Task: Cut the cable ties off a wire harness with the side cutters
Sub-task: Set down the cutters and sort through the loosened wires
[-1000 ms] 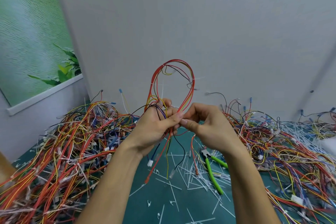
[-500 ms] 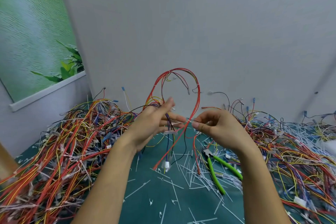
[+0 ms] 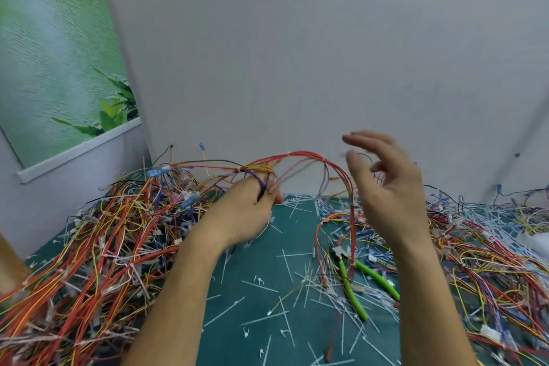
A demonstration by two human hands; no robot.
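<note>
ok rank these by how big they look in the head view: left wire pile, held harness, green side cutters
left wire pile, largest
held harness, blurred but clearly longer than the cutters
green side cutters, smallest

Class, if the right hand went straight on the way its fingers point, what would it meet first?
Probably the harness arching out of the left hand: the right hand, open, points its fingers left at the arch's top. Depth is unclear, so it might pass behind.
</note>
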